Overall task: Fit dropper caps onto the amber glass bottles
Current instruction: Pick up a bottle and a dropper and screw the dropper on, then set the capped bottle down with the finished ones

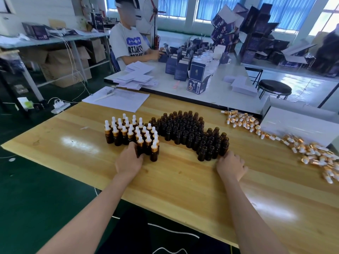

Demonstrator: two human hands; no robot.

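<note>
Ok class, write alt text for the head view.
A person's left hand touches capped amber glass bottles on a pale wooden table; the right hand rests beside uncapped amber bottles. Loose gold-and-white dropper caps lie far right.

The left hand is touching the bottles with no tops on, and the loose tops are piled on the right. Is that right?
Not quite. In the head view the left hand touches the bottles that already have white tops, not the open bottles. The loose tops are indeed piled on the right.
</note>
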